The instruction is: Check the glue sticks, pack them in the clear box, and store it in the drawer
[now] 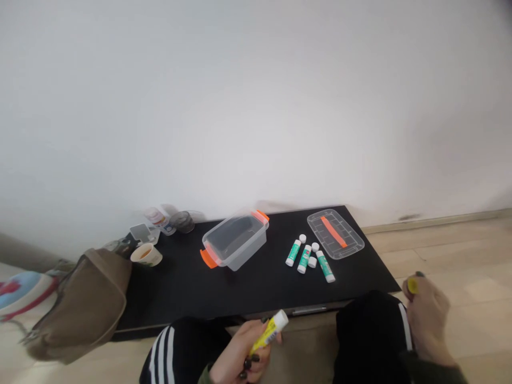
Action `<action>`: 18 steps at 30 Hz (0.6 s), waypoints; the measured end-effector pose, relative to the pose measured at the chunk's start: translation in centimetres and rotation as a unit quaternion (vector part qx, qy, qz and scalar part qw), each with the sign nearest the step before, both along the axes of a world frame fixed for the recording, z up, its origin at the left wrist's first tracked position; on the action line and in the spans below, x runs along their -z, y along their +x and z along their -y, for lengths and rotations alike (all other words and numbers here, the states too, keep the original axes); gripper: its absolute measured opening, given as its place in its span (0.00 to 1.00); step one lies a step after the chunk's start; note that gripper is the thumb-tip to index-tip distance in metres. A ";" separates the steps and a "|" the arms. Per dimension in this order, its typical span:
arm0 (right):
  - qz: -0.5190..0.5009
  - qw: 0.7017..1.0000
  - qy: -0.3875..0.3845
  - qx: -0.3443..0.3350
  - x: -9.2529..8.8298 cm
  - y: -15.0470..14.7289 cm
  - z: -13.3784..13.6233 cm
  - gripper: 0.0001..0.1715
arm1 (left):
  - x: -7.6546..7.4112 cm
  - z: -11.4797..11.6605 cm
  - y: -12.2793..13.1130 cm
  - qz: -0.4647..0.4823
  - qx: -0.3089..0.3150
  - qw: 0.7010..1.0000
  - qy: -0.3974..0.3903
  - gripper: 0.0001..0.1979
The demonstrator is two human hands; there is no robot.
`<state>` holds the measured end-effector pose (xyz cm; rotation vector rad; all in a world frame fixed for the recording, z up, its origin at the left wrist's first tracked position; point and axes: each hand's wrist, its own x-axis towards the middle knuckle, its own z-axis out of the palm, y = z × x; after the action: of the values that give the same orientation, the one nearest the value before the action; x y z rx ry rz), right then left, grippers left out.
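Note:
My left hand (pixel 254 349) is closed around a yellow glue stick (pixel 266 335), tilted up with its white end bare. Out to the right, beside my knee, my right hand (pixel 429 314) pinches a small yellow cap (pixel 412 286). Green-and-white glue sticks lie together on the black table: one on the left (pixel 293 253), one in the middle (pixel 304 260) and one on the right (pixel 325 266). Near them are loose white caps (pixel 303 238). Left of these stands a clear plastic box (pixel 246 253) with orange latches, its top open. Its clear lid (pixel 354 242) with an orange handle lies flat at the right.
A paper cup (pixel 147 256) with brownish liquid stands at the table's left end, beside a brown bag (pixel 86 304). Behind it are a white bottle (pixel 159 221), a grey jar (pixel 182 221) and a white device (pixel 143 233). The wall (pixel 256 106) runs along the back.

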<state>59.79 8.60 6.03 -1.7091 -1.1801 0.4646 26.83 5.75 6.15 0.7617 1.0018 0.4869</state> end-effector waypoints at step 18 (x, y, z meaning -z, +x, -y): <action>0.072 0.987 -0.055 -0.132 11.6 -2.2 -7.4 0.22 | 10.7 -15.4 6.5 -0.600 -0.082 0.638 0.477 0.26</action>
<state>57.59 15.96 -5.55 -1.7095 -1.5214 0.5834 33.29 21.12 -4.58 2.1363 2.1082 0.6681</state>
